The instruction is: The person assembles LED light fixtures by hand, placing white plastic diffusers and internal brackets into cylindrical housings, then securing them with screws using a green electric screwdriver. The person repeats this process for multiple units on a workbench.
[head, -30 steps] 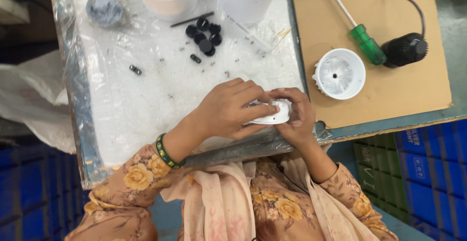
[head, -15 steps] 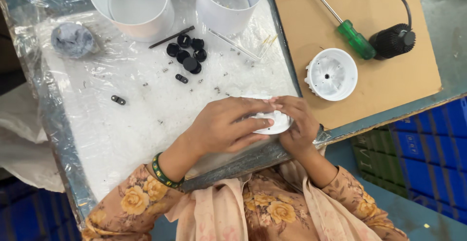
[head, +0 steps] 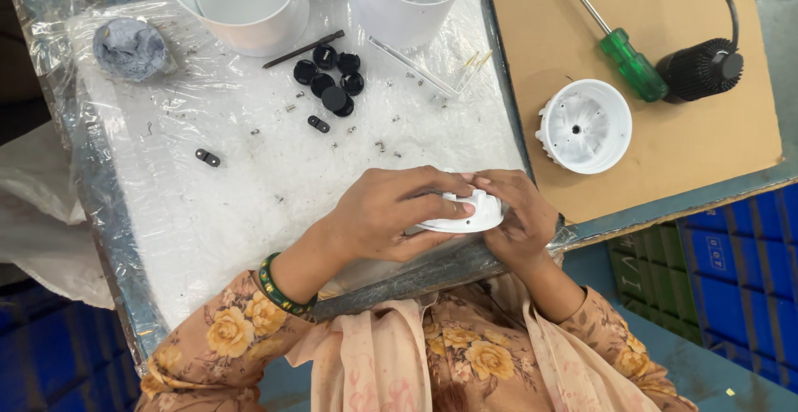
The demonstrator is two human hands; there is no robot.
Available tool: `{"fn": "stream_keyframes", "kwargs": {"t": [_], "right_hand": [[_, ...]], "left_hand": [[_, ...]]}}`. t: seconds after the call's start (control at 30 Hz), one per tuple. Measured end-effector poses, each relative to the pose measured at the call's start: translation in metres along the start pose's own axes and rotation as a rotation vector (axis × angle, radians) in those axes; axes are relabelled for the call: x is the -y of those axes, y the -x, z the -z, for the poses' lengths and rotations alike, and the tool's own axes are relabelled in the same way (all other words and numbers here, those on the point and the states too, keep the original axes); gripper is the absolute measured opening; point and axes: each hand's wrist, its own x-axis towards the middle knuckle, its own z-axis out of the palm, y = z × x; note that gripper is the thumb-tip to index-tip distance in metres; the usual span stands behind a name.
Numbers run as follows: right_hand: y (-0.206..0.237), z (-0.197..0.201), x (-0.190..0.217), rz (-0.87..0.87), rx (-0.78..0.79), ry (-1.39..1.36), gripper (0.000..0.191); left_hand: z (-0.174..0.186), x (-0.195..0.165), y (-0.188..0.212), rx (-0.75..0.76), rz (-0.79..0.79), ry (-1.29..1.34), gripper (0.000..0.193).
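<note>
Both hands on white round part, near table edge.
Left hand (head: 391, 217) and right hand (head: 515, 217) stay closed around the white part (head: 465, 217); grip unchanged, only camera moved closer. Black caps (head: 328, 79) untouched.

One view only, from a camera worn on the person's head. It looks steeply down, almost overhead, onto the worktop (head: 208, 212) from close range. The person's own chest and floral sleeves fill the lower edge, so the far side of the worktop lies at the top of the frame. The left hand (head: 391, 217) and right hand (head: 515, 217) sit just below centre. Blue crates (head: 731, 271) show beyond the worktop's right edge. No second view shares the scene.
</note>
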Motion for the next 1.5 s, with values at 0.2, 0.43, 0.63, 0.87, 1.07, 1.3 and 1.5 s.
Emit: {"fn": "stream_keyframes", "kwargs": {"t": [0.2, 0.43, 0.63, 0.87, 1.07, 1.3, 1.5], "right_hand": [[-0.0029, -0.0017, 0.002, -0.026, -0.016, -0.066, 0.037], [-0.0032, -0.0002, 0.0037, -0.041, -0.004, -0.089, 0.036], [-0.0036, -0.0005, 0.0037, -0.042, -0.004, -0.092, 0.034], [-0.0048, -0.0004, 0.0039, -0.039, -0.01, -0.072, 0.032], [-0.0043, -0.0008, 0.0035, -0.041, -0.016, -0.082, 0.033], [-0.0064, 0.0003, 0.0032, -0.065, 0.0, -0.082, 0.031], [-0.0064, -0.0015, 0.0006, -0.081, 0.007, -0.081, 0.031]], "left_hand": [[0.0016, -0.0005, 0.0008, 0.015, 0.014, 0.027, 0.035], [-0.0004, 0.0003, -0.0002, -0.008, -0.003, 0.037, 0.027], [0.0002, -0.001, 0.0006, 0.006, 0.013, 0.014, 0.028], [0.0, -0.0008, 0.0007, 0.004, 0.024, 0.01, 0.028], [0.0013, 0.0, 0.0018, 0.028, 0.03, 0.011, 0.031], [0.0001, 0.0012, 0.0019, 0.042, 0.053, 0.014, 0.033], [-0.0031, 0.0041, 0.0032, 0.044, 0.072, -0.017, 0.032]]}}
